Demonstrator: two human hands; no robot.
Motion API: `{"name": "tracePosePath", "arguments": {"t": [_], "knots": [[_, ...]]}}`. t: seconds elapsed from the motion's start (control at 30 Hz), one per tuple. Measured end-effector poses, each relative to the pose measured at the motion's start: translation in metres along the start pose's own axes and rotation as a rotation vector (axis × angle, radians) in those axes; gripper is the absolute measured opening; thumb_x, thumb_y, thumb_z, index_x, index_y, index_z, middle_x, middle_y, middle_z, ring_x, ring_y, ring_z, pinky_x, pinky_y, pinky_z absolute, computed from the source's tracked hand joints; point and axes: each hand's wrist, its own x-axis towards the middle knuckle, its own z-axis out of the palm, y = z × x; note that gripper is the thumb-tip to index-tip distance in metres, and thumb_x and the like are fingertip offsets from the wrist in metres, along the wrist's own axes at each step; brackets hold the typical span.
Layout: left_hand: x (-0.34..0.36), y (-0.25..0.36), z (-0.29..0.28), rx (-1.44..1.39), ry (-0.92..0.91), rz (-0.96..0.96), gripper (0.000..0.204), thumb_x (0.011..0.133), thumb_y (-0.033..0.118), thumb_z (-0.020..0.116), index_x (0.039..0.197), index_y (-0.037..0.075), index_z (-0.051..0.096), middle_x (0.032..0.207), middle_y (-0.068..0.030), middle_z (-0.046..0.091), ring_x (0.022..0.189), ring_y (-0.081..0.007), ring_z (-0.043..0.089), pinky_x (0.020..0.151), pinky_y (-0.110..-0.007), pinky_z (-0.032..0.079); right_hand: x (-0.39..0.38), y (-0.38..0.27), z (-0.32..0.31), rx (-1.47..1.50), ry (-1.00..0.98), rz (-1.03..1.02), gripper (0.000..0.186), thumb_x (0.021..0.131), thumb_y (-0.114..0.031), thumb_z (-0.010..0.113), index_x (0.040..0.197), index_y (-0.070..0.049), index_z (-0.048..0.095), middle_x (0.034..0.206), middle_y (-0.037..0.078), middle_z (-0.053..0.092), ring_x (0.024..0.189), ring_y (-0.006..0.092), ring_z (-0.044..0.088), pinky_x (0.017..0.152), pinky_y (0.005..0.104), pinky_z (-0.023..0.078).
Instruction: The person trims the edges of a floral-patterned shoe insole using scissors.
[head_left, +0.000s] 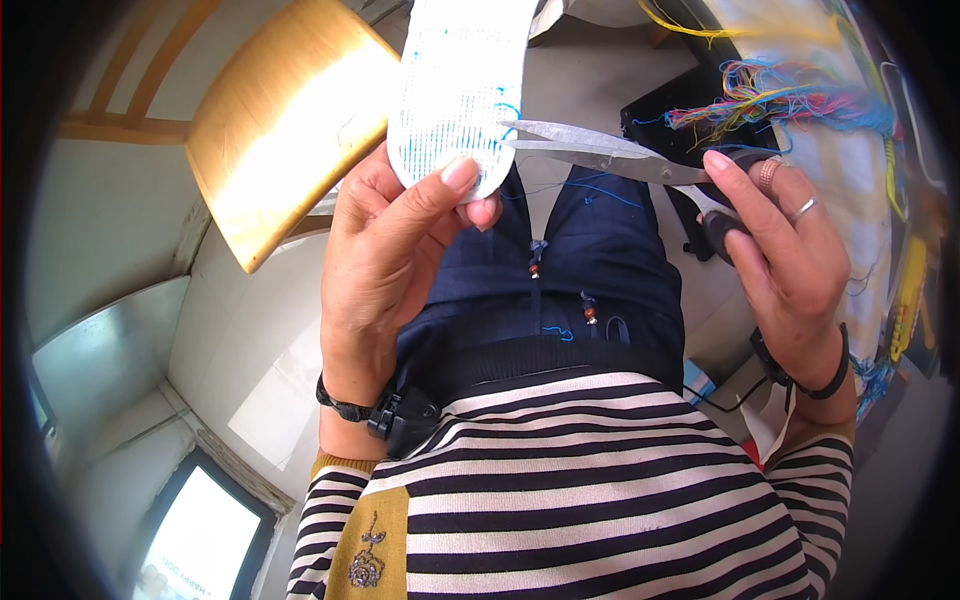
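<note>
My white, sole-shaped cloth pad with blue stitches (455,85) is at the top middle of the frame. My left hand (385,220) pinches its round end, thumb on top, I think to keep it steady. My right hand (790,240), right of the middle, holds the dark-handled silver metal scissors (610,157), blades apart by the pad's edge, maybe so they reach the stitches. Bright, tangled threads (790,108) lie upper right, probably to stay close.
</note>
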Motion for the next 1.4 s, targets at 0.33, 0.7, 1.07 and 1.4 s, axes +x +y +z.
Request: {"name": "tracePosePath", "arguments": {"t": [0.33,0.7,1.07,1.4], "knots": [[0.000,-0.002,0.000,0.028,0.000,0.025,0.027,0.088,0.010,0.061,0.111,-0.004,0.055,0.094,-0.0102,0.064,0.072,-0.0132,0.057,0.068,-0.026,0.047,-0.004,-0.001,0.001,-0.108,-0.016,-0.031,0.056,0.061,0.016,0.060,0.115,0.001,0.062,0.098,0.019,0.053,0.084,0.0311,0.055,0.073,0.0335,0.046],[-0.002,0.001,0.000,-0.115,-0.065,-0.015,0.024,0.088,0.008,0.061,0.108,-0.003,0.058,0.093,-0.0077,0.065,0.072,-0.0114,0.058,0.069,-0.027,0.048,-0.007,0.004,0.032,0.917,-0.148,0.440,0.051,0.069,0.017,0.062,0.117,-0.001,0.061,0.092,0.008,0.060,0.082,0.0092,0.058,0.061,0.0192,0.053],[-0.004,0.002,0.001,0.039,0.052,0.083,0.025,0.089,0.006,0.056,0.113,-0.003,0.055,0.095,-0.0107,0.063,0.073,-0.0159,0.057,0.070,-0.030,0.045,-0.004,0.005,0.024,0.040,0.138,0.018,0.058,0.056,0.014,0.065,0.112,-0.001,0.064,0.096,0.016,0.056,0.076,0.0242,0.057,0.063,0.0278,0.048],[-0.004,-0.001,0.001,0.071,0.077,0.088,0.026,0.089,0.006,0.057,0.113,-0.005,0.055,0.095,-0.0126,0.064,0.073,-0.0156,0.057,0.070,-0.029,0.046,-0.003,0.000,0.014,-0.153,0.140,-0.082,0.060,0.051,0.012,0.067,0.109,-0.002,0.066,0.089,0.015,0.054,0.071,0.0269,0.055,0.058,0.0318,0.048]]}}
